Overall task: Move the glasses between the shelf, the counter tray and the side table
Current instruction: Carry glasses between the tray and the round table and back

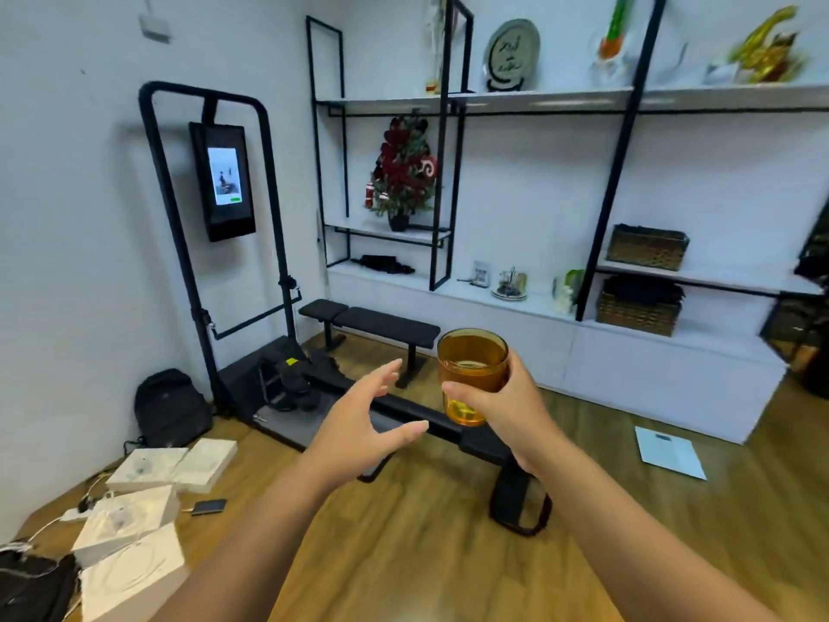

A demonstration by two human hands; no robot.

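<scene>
One amber glass (472, 374), two baskets (647, 246).

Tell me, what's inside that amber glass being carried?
The amber glass in the right hand looks empty: its tinted walls and thick base show through, and no liquid line is clear. The fingers cover part of the lower wall. The left hand is open, apart from it.

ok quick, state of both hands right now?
Left hand: open, fingers spread, holding nothing.
Right hand: wrapped around the amber glass, held upright in the air.
</scene>
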